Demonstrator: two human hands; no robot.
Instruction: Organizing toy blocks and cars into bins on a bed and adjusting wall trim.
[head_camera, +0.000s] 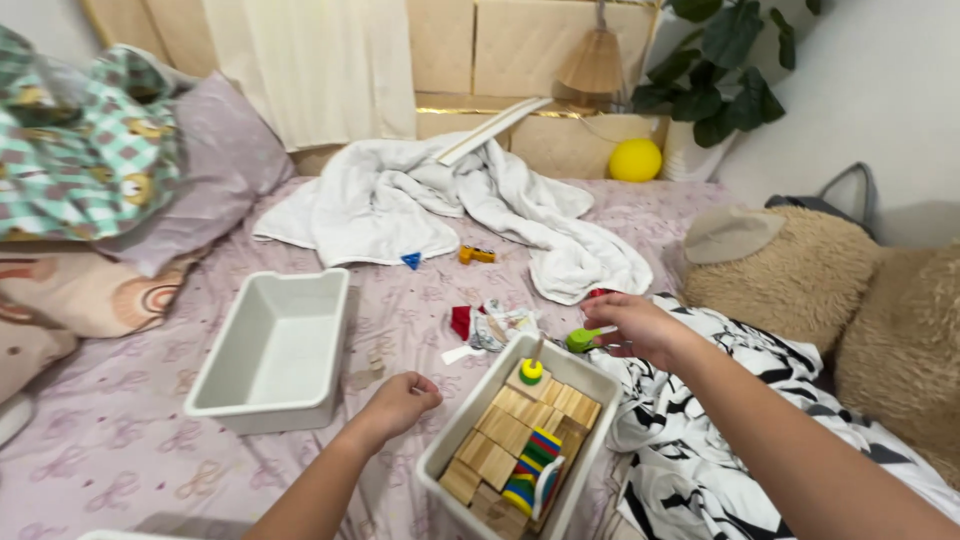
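Observation:
My right hand (640, 325) holds a small green toy piece (581, 340) just above the far rim of a white bin (590, 378). That bin is packed with wooden blocks (515, 425), a rainbow-striped piece (531, 468) and a yellow-and-green peg (531, 371). My left hand (400, 403) is loosely curled on the bedsheet just left of this bin, holding nothing that I can see. An empty white bin (275, 345) stands further left.
A crumpled white blanket (450, 200), a blue triangle (411, 260), an orange toy (476, 254), a red piece and wrappers (490, 325) lie on the pink sheet. Pillows sit left, a plush bear (830, 290) and black-and-white cloth (720, 440) right, a yellow ball (635, 160) behind.

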